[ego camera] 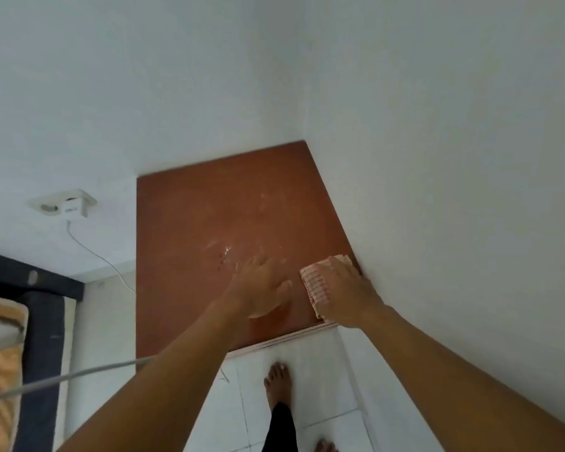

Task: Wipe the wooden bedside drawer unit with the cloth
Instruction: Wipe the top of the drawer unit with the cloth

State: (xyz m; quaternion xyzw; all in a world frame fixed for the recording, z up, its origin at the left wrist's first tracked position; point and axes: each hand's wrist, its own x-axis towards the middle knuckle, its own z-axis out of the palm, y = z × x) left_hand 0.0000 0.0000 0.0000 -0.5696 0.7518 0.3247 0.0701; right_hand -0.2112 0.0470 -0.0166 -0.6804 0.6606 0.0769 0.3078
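The wooden bedside drawer unit (209,216) shows its reddish-brown top, set into the corner of two white walls. A wet, shiny patch lies near the middle of the top. My right hand (346,288) presses a white cloth with red grid lines (315,283) flat on the top's front right corner, close to the right wall. My left hand (263,285) rests palm down on the wood just left of the cloth, fingers spread, holding nothing.
A wall socket (62,205) with a white plug and cable (95,252) sits left of the unit. A dark bed frame with bedding (30,321) stands at the far left. My bare feet (278,383) are on white floor tiles in front of the unit.
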